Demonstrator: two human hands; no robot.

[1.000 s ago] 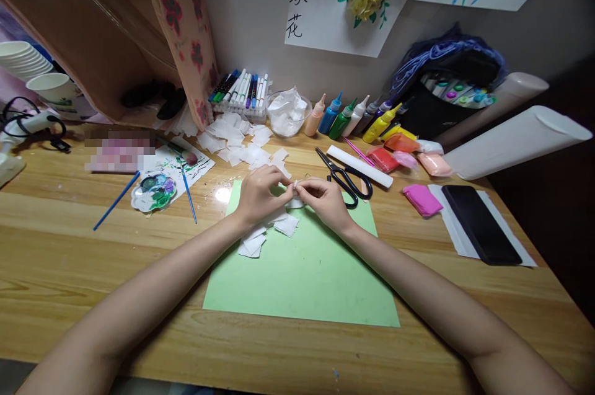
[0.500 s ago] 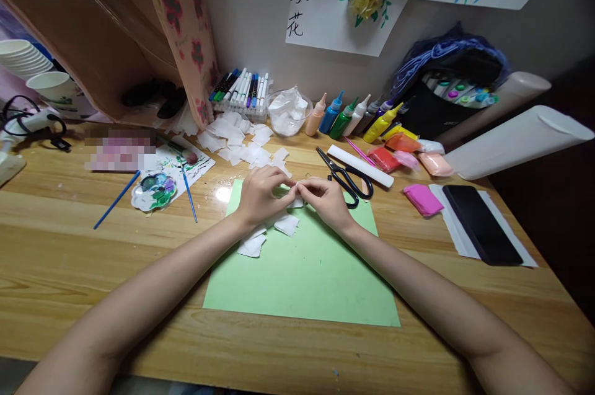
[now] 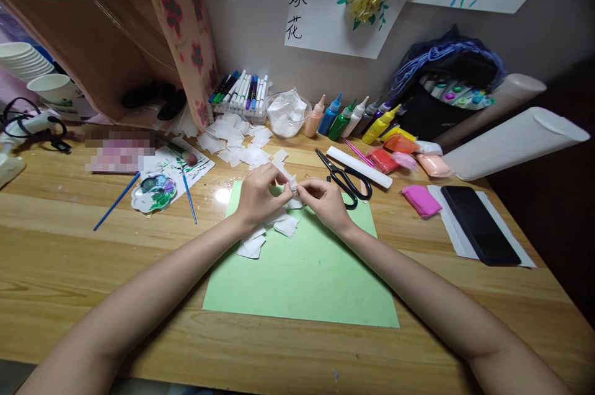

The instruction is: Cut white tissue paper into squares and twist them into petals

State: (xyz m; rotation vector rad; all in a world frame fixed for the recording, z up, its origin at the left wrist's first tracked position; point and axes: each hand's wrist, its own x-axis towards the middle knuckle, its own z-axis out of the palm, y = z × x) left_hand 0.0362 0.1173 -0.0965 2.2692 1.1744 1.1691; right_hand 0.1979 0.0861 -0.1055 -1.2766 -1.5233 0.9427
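Observation:
My left hand and my right hand meet over the top part of a green sheet of paper. Between their fingertips is a small white piece of tissue paper, standing up a little from the pinch. Both hands are closed on it, thumb against forefinger. Other torn white pieces lie on the sheet below my left hand, partly hidden by it. Black-handled scissors lie just beyond my right hand, their handles over the sheet's top edge.
Behind the hands are a heap of torn white paper, a clear bowl with tissue, and several paint bottles. At left lie a paint palette and brushes. A phone and clay packets are at right.
The white tissue piece now shows more clearly above the fingertips, and my fingers have shifted slightly apart around it. The whole view has moved very slightly.

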